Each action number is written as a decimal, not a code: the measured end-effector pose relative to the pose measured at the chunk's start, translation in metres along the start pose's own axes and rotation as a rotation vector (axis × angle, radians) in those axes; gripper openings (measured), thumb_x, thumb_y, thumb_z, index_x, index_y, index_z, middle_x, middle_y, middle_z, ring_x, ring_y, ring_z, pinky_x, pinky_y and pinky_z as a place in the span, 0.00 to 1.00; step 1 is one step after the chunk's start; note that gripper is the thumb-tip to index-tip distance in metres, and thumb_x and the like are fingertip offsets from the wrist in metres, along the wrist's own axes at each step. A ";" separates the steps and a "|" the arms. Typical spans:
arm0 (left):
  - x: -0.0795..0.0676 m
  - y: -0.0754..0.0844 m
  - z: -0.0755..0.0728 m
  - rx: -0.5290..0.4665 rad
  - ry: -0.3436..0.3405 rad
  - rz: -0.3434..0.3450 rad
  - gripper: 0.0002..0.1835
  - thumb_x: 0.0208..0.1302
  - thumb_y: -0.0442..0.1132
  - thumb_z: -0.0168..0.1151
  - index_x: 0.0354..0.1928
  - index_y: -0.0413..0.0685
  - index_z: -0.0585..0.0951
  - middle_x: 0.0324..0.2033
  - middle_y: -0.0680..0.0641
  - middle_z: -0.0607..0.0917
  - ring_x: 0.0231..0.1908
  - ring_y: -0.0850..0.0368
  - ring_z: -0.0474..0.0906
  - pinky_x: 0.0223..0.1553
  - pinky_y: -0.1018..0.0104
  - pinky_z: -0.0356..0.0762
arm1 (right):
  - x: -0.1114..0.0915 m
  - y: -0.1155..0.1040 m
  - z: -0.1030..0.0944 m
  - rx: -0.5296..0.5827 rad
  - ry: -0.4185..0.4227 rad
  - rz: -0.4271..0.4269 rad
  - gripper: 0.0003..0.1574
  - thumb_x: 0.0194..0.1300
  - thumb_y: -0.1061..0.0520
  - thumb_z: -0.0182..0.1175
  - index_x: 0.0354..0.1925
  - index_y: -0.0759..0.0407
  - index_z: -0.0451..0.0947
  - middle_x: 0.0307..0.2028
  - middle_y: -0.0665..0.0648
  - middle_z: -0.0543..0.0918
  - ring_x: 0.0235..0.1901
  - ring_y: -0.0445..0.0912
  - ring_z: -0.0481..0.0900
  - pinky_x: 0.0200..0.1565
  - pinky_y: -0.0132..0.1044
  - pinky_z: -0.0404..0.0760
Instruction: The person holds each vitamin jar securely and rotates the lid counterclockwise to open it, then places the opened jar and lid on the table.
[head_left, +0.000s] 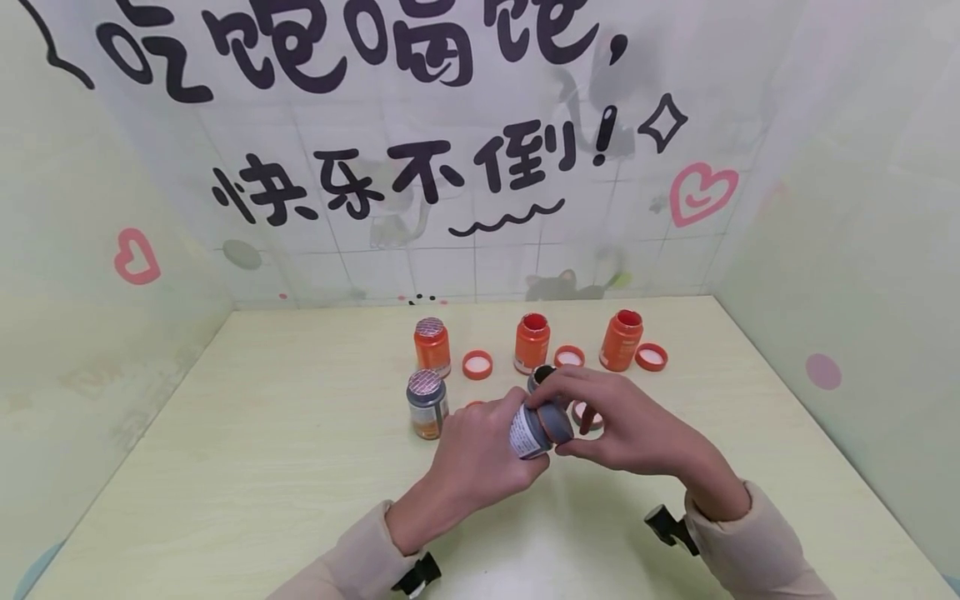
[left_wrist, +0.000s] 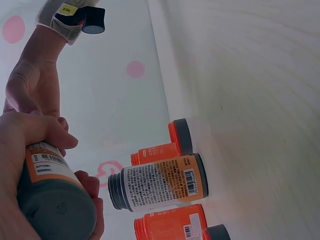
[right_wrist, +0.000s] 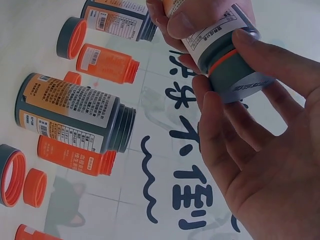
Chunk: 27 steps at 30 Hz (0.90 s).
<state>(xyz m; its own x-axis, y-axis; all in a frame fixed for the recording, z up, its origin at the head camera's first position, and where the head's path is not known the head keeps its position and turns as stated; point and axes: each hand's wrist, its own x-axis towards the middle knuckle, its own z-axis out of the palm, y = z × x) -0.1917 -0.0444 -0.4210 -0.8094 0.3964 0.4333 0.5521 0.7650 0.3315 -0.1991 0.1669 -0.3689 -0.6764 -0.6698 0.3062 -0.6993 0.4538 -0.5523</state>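
Observation:
My left hand [head_left: 480,450] grips a grey bottle [right_wrist: 222,37] with a white and orange label, tilted above the table. My right hand [head_left: 630,417] pinches its grey cap [right_wrist: 237,77] between thumb and fingers. An orange ring shows where cap and bottle meet; how tightly the cap sits I cannot tell. Just behind the hands stands an uncapped grey bottle [left_wrist: 160,184], partly hidden in the head view. A grey cap with an orange inside [head_left: 588,417] lies by the right fingers, partly covered. Left of the hands is a grey bottle with a foil seal [head_left: 427,407].
Along the back stand a foil-sealed orange bottle [head_left: 432,348] and two open orange bottles [head_left: 532,346] [head_left: 621,343]. Orange caps [head_left: 477,364] [head_left: 569,356] [head_left: 651,357] lie beside them. A printed wall [head_left: 420,275] borders the table's back edge.

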 end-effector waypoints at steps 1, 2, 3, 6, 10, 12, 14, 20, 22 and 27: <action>0.000 0.000 0.000 -0.011 -0.005 -0.006 0.26 0.45 0.55 0.74 0.45 0.55 0.77 0.24 0.57 0.82 0.19 0.65 0.72 0.20 0.76 0.67 | 0.000 0.000 0.000 -0.005 -0.001 -0.011 0.35 0.52 0.63 0.74 0.54 0.38 0.77 0.51 0.40 0.80 0.42 0.38 0.76 0.33 0.31 0.81; 0.000 0.000 0.000 -0.022 -0.010 -0.012 0.26 0.44 0.55 0.74 0.45 0.55 0.77 0.24 0.57 0.82 0.20 0.65 0.72 0.20 0.76 0.67 | 0.000 0.001 -0.001 -0.009 -0.001 -0.020 0.35 0.52 0.64 0.74 0.55 0.38 0.77 0.51 0.41 0.80 0.42 0.38 0.76 0.33 0.31 0.82; 0.000 0.000 0.000 -0.033 -0.016 -0.018 0.26 0.45 0.55 0.74 0.45 0.56 0.77 0.24 0.57 0.82 0.20 0.65 0.72 0.20 0.76 0.67 | 0.000 0.001 -0.001 -0.013 -0.001 -0.030 0.35 0.52 0.64 0.74 0.55 0.38 0.77 0.52 0.41 0.79 0.43 0.38 0.76 0.34 0.31 0.82; 0.000 -0.001 0.000 -0.055 -0.032 -0.033 0.25 0.45 0.54 0.73 0.45 0.55 0.77 0.25 0.57 0.82 0.21 0.65 0.74 0.21 0.76 0.69 | -0.001 0.003 -0.004 -0.027 0.003 -0.061 0.35 0.53 0.65 0.73 0.56 0.39 0.77 0.52 0.41 0.79 0.44 0.38 0.76 0.36 0.31 0.82; 0.001 -0.001 -0.001 -0.069 -0.044 -0.042 0.25 0.47 0.54 0.73 0.45 0.54 0.77 0.27 0.56 0.84 0.21 0.64 0.75 0.23 0.75 0.71 | -0.002 0.004 -0.008 -0.024 0.007 -0.067 0.34 0.52 0.65 0.73 0.54 0.40 0.77 0.52 0.39 0.79 0.46 0.36 0.77 0.42 0.32 0.82; 0.001 -0.001 -0.001 -0.069 -0.041 -0.043 0.25 0.46 0.54 0.74 0.45 0.54 0.77 0.27 0.56 0.84 0.22 0.64 0.76 0.23 0.75 0.71 | -0.002 0.005 -0.010 -0.009 0.005 -0.053 0.34 0.52 0.65 0.73 0.53 0.40 0.77 0.51 0.37 0.79 0.47 0.35 0.77 0.45 0.33 0.82; 0.001 0.000 -0.001 -0.066 -0.036 -0.044 0.25 0.46 0.54 0.74 0.45 0.54 0.77 0.27 0.56 0.84 0.22 0.64 0.76 0.23 0.75 0.71 | -0.003 0.005 -0.012 0.008 0.006 -0.053 0.33 0.52 0.66 0.73 0.53 0.41 0.77 0.51 0.38 0.79 0.47 0.35 0.78 0.47 0.33 0.82; 0.000 0.001 0.004 -0.121 -0.024 -0.047 0.25 0.46 0.53 0.74 0.46 0.54 0.78 0.28 0.57 0.85 0.24 0.64 0.76 0.26 0.74 0.73 | -0.007 0.008 -0.022 0.054 0.034 -0.056 0.32 0.54 0.66 0.71 0.54 0.45 0.76 0.49 0.47 0.81 0.44 0.39 0.79 0.41 0.35 0.84; 0.000 0.001 0.007 -0.191 -0.025 -0.052 0.25 0.47 0.52 0.74 0.47 0.55 0.78 0.30 0.57 0.86 0.26 0.66 0.77 0.29 0.74 0.75 | -0.009 0.009 -0.026 0.056 0.050 -0.040 0.32 0.55 0.65 0.72 0.55 0.44 0.75 0.48 0.47 0.81 0.43 0.39 0.80 0.39 0.35 0.84; 0.001 0.004 0.011 -0.420 -0.062 -0.072 0.26 0.51 0.50 0.74 0.52 0.57 0.77 0.36 0.57 0.87 0.31 0.68 0.81 0.35 0.73 0.79 | -0.016 0.018 -0.040 0.020 0.101 -0.019 0.35 0.52 0.61 0.76 0.56 0.43 0.75 0.45 0.42 0.81 0.41 0.38 0.81 0.41 0.34 0.84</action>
<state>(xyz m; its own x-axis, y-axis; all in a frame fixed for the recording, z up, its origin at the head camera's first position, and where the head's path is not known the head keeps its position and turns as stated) -0.1930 -0.0354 -0.4288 -0.8520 0.3892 0.3501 0.5173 0.5240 0.6766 -0.2104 0.2089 -0.3529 -0.6834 -0.6154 0.3926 -0.7083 0.4290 -0.5605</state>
